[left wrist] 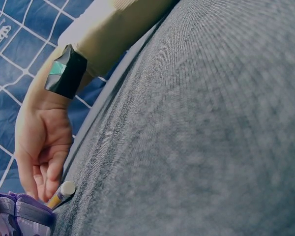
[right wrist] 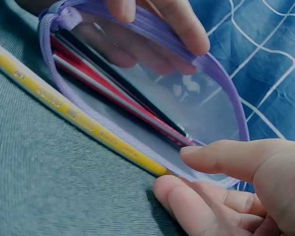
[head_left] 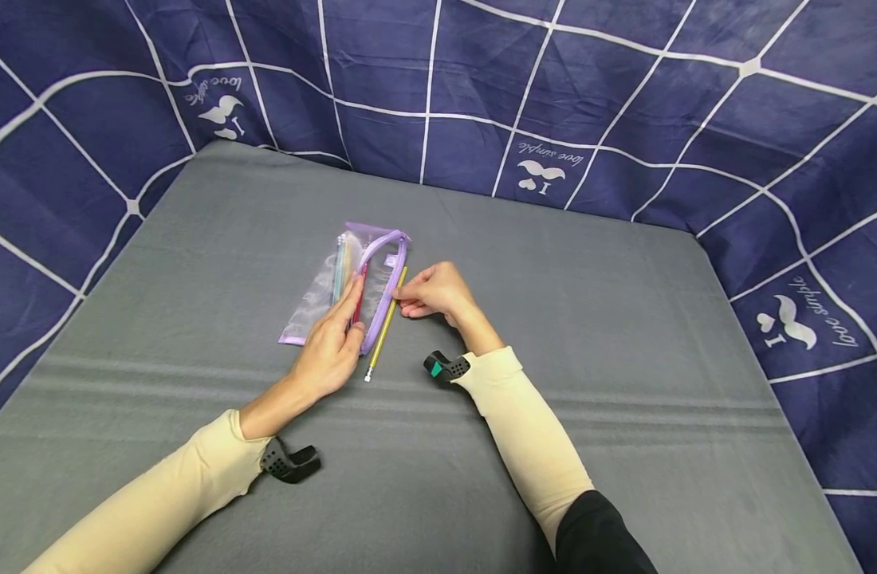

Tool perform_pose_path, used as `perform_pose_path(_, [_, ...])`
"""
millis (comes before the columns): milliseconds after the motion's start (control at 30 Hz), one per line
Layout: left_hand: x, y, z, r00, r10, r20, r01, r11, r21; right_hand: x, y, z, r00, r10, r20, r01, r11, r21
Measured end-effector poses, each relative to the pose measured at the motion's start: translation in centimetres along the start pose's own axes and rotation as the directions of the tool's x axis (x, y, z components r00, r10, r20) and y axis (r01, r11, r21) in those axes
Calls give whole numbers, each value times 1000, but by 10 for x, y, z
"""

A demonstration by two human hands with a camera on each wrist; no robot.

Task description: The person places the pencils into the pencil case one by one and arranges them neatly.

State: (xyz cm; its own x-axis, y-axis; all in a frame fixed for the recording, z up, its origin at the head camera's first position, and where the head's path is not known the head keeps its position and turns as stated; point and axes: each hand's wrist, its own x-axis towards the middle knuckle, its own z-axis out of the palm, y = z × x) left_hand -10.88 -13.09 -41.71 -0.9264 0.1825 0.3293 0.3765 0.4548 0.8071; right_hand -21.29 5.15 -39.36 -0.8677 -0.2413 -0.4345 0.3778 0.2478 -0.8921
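Observation:
A clear pencil case (head_left: 311, 307) with purple trim lies on the grey surface, its zipped mouth spread wide. My left hand (head_left: 329, 347) grips the upper lip of that mouth, some fingers showing through the clear film. Red pencils (right wrist: 105, 81) and a dark one (right wrist: 132, 88) lie inside, beside a pale blue one (head_left: 339, 271). Along the outside of the lower lip runs a yellow pencil (head_left: 383, 333), its white eraser (left wrist: 67, 188) toward my body. My right hand (head_left: 438, 291) pinches the pencil near its far end, thumb over the pouch's lip; the fingers partly hide that end.
The grey cloth-covered table (head_left: 589, 335) has a few creases across it. A dark blue curtain (head_left: 381, 64) with white lines hangs along its far and side edges. Black bands (head_left: 446, 367) sit at both wrists, over cream sleeves (head_left: 532, 438).

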Motion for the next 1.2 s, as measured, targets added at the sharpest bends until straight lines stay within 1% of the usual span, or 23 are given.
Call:
perform_pose_path(100, [0, 0, -1, 1000, -2, 4, 2, 1000, 3, 0, 2, 2, 1000, 15, 0, -15, 1000, -13])
perform_pose_path(200, [0, 0, -1, 1000, -1, 8, 1, 1000, 11, 0, 3, 6, 1000, 8, -7, -9, 999, -39])
perform_pose_path(400, [0, 1, -1, 1000, 2, 12, -2, 1000, 9, -1, 5, 12, 997, -29, -67, 20, 992, -124])
perform_pose_path(500, [0, 1, -2, 1000, 0, 15, 0, 1000, 6, -2, 4, 14, 995, -38, -92, 24, 988, -150])
perform_pose_path(733, [-1, 1, -1, 1000, 3, 8, -3, 1000, 16, -3, 2, 15, 997, -31, -69, 23, 993, -113])
perform_pose_path(967, [-1, 1, 0, 1000, 6, -2, -6, 1000, 12, -2, 2, 14, 998, -28, -57, 21, 992, -125])
perform_pose_path(1200, [0, 0, 0, 1000, 1, 3, -1, 1000, 23, -2, 1, 10, 1000, -15, -18, 14, 998, -65])
